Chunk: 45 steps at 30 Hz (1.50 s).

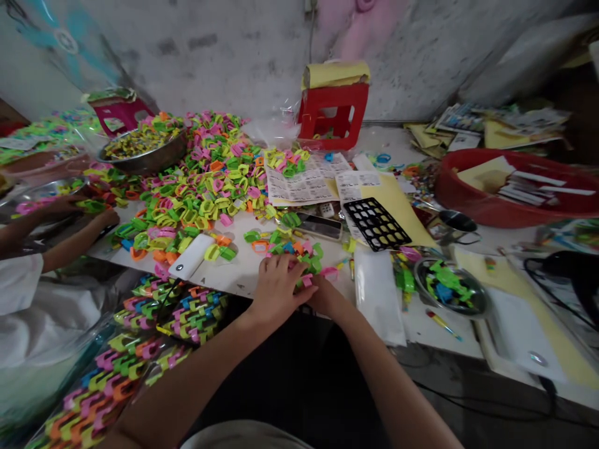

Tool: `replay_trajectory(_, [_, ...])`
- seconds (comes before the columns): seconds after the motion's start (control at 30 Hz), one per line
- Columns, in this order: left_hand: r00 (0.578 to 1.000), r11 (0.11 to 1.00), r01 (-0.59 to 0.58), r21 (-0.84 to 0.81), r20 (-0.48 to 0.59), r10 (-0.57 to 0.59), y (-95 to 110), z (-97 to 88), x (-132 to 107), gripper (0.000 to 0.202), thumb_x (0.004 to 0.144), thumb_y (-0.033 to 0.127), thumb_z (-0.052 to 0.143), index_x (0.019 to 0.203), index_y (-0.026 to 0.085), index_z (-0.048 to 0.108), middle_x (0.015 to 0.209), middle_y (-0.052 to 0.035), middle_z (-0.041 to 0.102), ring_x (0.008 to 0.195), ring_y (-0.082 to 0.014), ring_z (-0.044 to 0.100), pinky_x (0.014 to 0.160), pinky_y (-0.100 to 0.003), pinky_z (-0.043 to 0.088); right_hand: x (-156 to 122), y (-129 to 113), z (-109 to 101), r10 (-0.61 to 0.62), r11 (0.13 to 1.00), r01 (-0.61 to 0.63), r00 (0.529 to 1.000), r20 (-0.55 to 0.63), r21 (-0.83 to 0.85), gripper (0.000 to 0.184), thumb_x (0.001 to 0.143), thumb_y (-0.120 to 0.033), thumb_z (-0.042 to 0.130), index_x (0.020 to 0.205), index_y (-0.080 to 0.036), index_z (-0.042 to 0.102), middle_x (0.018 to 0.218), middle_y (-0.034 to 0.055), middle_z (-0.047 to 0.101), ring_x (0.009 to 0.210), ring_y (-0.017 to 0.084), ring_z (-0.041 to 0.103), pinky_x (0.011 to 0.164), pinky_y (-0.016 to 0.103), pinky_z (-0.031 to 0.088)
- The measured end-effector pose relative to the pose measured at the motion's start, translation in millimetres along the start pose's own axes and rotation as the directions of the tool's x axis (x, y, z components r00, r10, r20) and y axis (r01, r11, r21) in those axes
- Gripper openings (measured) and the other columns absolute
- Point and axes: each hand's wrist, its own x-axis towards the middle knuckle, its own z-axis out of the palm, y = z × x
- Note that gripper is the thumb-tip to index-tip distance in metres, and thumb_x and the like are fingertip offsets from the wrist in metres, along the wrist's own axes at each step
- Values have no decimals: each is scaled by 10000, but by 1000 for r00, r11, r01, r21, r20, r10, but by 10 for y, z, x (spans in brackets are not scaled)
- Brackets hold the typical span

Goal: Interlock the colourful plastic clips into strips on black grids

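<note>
My left hand (277, 285) rests at the table's near edge, fingers bent down over a small cluster of green, pink and blue plastic clips (299, 252). Tucked right beside and partly under it is my right hand (326, 297), its fingers hidden by the left hand. A pink clip (306, 281) shows where the two hands meet. The big heap of coloured clips (206, 181) spreads across the table (243, 274) further back and left.
A co-worker's hands (100, 218) work at the left by a metal bowl (145, 154). Nearby lie a white power bank (191, 255), a phone (321, 226), a black grid (377, 223), printed sheets (299, 184), a small bowl (450, 288), a red basin (515, 199) and bagged clips (140, 349).
</note>
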Motion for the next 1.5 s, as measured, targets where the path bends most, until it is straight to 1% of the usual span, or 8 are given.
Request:
replay_trajectory(0.27, [999,999,51,11,0,-51,38,5,-15,436,787,466,641,1164,253,590,1043,-64,565,1021,-260,482,918,-435,373,-362,-198,216,20,999,-34,869,-495,-20,220,817,-185,457,961,-170,623,908,102,677,856,220,641,727,314,515])
replay_trajectory(0.6, [996,991,95,94,-5,-94,64,53,28,406,848,377,570,1235,256,565,1008,-77,558,977,-264,490,871,-441,390,-235,-320,15,-31,996,-3,923,-383,-86,164,740,-130,457,774,-172,611,757,80,645,717,193,602,651,271,469])
replay_trajectory(0.77, [999,994,43,100,5,-44,87,14,21,359,883,403,539,1209,254,569,1066,-85,573,1008,-276,506,875,-455,401,-275,-241,103,76,994,-30,873,-481,104,163,772,-226,455,755,-170,607,699,71,638,618,177,585,560,257,437])
replay_trajectory(0.87, [1000,997,-8,-73,-21,6,-221,-56,74,275,912,321,511,1168,260,588,1104,-67,584,1039,-232,529,902,-392,418,-287,-242,174,128,988,-61,845,-519,144,245,825,-303,445,866,-156,637,698,75,649,603,185,593,566,276,454])
replay_trajectory(1.03, [978,976,205,-67,-20,-207,-1109,25,254,224,881,168,533,1082,191,631,1054,-83,594,1030,-215,547,912,-354,433,-367,-287,191,172,983,-110,835,-523,147,430,837,-413,484,1126,-114,596,816,107,694,713,232,648,661,337,506])
replay_trajectory(1.2, [975,975,220,-14,-15,-220,-1401,163,265,120,820,244,644,885,143,649,1045,-128,603,1017,-269,538,919,-427,419,-649,-297,132,224,969,-144,861,-457,202,334,869,-418,447,897,-168,666,751,74,697,646,207,644,617,311,507])
replay_trajectory(1.37, [975,976,203,-78,-75,-209,-1089,-347,-9,174,915,261,486,1015,148,574,1118,-127,599,1037,-230,574,910,-373,455,-922,-561,-85,164,979,-82,864,-476,189,304,898,-429,466,911,-205,671,686,27,674,560,162,608,562,263,496])
replay_trajectory(1.5, [1000,984,25,-176,-15,-28,-683,-853,-322,169,919,312,478,1022,225,580,1220,-62,587,1160,-212,543,973,-347,440,-944,-906,-263,21,992,47,848,-529,115,300,889,-387,519,1122,-226,620,706,11,643,585,156,598,579,262,509])
